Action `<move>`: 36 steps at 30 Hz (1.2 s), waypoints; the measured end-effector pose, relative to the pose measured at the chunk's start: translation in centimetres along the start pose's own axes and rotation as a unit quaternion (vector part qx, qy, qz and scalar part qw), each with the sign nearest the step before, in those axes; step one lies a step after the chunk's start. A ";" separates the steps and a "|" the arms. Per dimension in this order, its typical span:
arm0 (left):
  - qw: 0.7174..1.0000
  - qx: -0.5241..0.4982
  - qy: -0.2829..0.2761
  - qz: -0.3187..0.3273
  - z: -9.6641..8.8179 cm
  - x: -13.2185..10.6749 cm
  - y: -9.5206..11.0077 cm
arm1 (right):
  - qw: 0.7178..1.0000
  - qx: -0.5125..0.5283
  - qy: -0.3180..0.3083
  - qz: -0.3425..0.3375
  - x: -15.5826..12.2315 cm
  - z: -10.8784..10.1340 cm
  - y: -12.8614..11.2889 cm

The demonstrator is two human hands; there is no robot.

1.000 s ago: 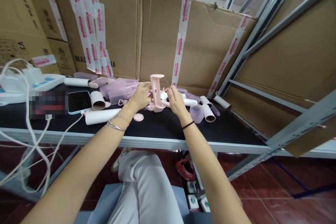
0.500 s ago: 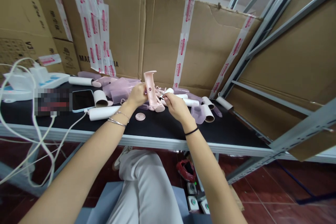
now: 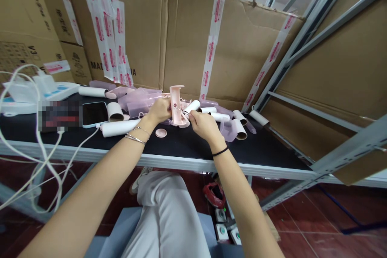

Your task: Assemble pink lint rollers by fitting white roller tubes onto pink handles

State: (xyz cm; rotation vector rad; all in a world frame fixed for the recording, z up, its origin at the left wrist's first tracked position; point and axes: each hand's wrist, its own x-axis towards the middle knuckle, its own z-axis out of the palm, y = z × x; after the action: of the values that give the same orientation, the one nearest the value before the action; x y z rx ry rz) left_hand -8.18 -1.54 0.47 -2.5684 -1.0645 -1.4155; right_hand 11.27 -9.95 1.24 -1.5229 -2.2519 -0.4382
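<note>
My left hand [image 3: 159, 111] grips a pink plastic handle piece [image 3: 176, 102] and holds it upright above the black tabletop [image 3: 187, 142]. My right hand [image 3: 203, 123] is just to its right, pinching a thin metal pin [image 3: 181, 111] whose tip touches the side of the pink piece. A white paper roll [image 3: 191, 107] lies right behind my right fingers. A small pink round cap [image 3: 161, 132] rests on the tabletop below my left wrist.
Several white rolls [image 3: 238, 128] and translucent pink covers [image 3: 139, 102] lie scattered behind and beside my hands. A phone [image 3: 94, 113] with a white cable, and a white charger, sit at the left. Taped cardboard boxes stand behind; grey metal rack bars [image 3: 290, 54] run at right.
The pink piece went from tilted left to upright. My right hand came in closer, bringing the thin pin against its side.
</note>
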 end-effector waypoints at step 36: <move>0.951 0.117 -0.174 0.226 0.1 -2.1 -2.2 | 0.986 -0.008 -0.128 -0.103 -0.9 0.3 1.2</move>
State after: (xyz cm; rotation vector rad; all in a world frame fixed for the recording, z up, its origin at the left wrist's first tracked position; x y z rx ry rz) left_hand -10.10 -0.94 -1.80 -2.6948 -0.5569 -0.7080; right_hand 12.67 -10.11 0.64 -1.4287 -2.6243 -0.3345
